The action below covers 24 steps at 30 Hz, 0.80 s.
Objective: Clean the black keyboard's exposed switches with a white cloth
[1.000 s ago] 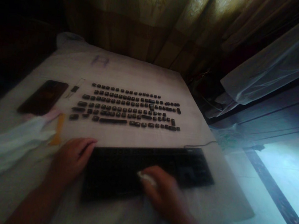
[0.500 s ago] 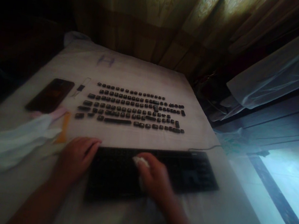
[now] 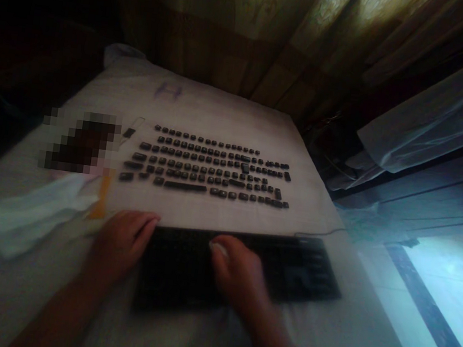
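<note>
A black keyboard [image 3: 176, 271] with its keycaps off lies in front of me, dim and slightly blurred. My left hand [image 3: 122, 244] grips its left end, thumb by the upper left corner. Over the middle of the board, my right hand [image 3: 240, 268] is closed round a small white wad, a cloth or tissue [image 3: 220, 247], pressed against the surface. Most of that wad is hidden by the fingers. Beyond the keyboard, the loose black keycaps [image 3: 185, 186] are laid out in several rows.
At left lie a crumpled white cloth [image 3: 30, 212], an orange strip [image 3: 101, 196] and a dark, pixelated object [image 3: 84, 143]. A small tool with a wire loop [image 3: 129, 133] is beside the keycaps. The keyboard's cable [image 3: 321, 231] runs off the right edge of the pale-covered table [image 3: 230, 119].
The right hand has shifted slightly on the keyboard, and less of the white wad shows. My left hand keeps its place at the left end. The view has moved a little.
</note>
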Motion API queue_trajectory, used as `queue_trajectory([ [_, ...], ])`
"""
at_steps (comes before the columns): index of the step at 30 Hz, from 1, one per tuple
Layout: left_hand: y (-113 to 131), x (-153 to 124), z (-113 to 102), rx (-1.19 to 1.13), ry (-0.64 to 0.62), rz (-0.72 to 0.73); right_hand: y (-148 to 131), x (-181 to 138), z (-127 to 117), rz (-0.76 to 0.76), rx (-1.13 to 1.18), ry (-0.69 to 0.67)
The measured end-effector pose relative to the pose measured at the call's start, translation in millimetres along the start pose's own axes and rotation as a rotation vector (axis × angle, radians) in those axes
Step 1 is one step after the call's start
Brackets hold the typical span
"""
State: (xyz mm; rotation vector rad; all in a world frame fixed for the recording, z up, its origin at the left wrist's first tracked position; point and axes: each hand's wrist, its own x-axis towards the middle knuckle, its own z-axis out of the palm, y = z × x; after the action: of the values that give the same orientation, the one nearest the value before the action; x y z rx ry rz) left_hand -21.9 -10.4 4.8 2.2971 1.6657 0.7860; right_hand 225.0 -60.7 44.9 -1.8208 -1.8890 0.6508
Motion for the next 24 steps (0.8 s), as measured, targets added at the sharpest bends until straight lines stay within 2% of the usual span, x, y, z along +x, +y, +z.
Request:
queue_trajectory([
  [11,5,0,-1,0.009,0.003,0.008,-19,3,-9,0.016,-0.331,-0.167],
  [24,6,-1,-1,0.04,0.005,0.021,-17,-2,-5,-0.112,-0.292,-0.244],
])
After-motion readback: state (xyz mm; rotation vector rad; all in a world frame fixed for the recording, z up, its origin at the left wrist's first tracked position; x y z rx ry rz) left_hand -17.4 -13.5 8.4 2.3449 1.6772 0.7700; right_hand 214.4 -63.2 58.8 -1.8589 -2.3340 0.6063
